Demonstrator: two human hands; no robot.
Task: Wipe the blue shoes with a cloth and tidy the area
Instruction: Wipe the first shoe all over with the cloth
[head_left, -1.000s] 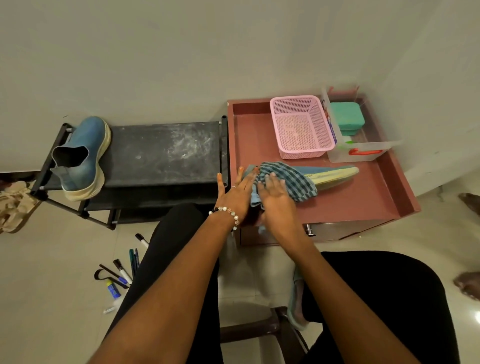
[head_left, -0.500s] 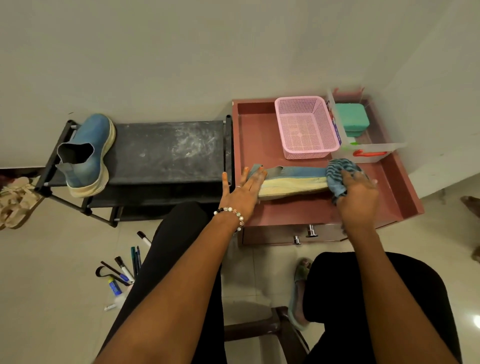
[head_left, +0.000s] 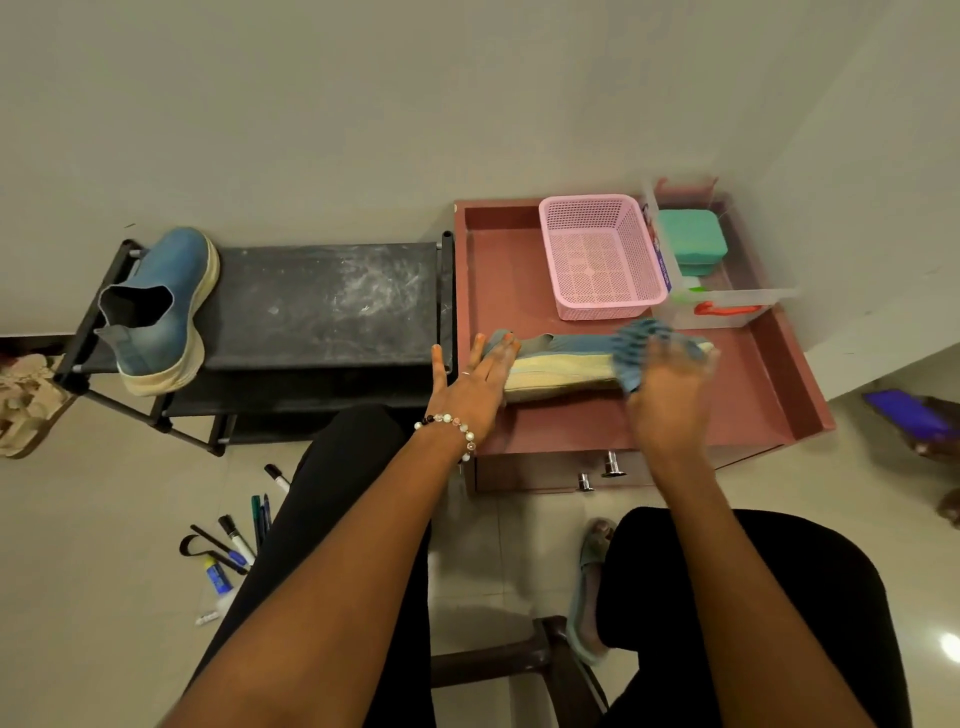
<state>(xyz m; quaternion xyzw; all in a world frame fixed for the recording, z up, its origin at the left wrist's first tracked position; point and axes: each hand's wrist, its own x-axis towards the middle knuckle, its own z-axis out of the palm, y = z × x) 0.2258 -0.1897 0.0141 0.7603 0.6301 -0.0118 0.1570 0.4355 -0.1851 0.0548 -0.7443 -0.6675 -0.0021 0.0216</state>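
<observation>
A blue shoe (head_left: 563, 364) with a cream sole lies on its side on the reddish-brown cabinet top (head_left: 550, 426). My left hand (head_left: 470, 387) presses flat on its heel end, fingers straight. My right hand (head_left: 667, 392), blurred with motion, grips a blue checked cloth (head_left: 641, 345) against the shoe's toe end. The second blue shoe (head_left: 158, 306) stands upright at the left end of the black shoe rack (head_left: 322, 306).
A pink mesh basket (head_left: 600, 257) and a clear bin (head_left: 727, 304) holding a green box (head_left: 688, 244) sit at the cabinet's back. Markers and pens (head_left: 234, 538) lie on the floor by my left leg. Beige sandals (head_left: 23, 400) lie at the far left.
My right hand swept the cloth from the shoe's heel end to its toe end over the past second, then drew back slightly. My left hand stayed on the heel.
</observation>
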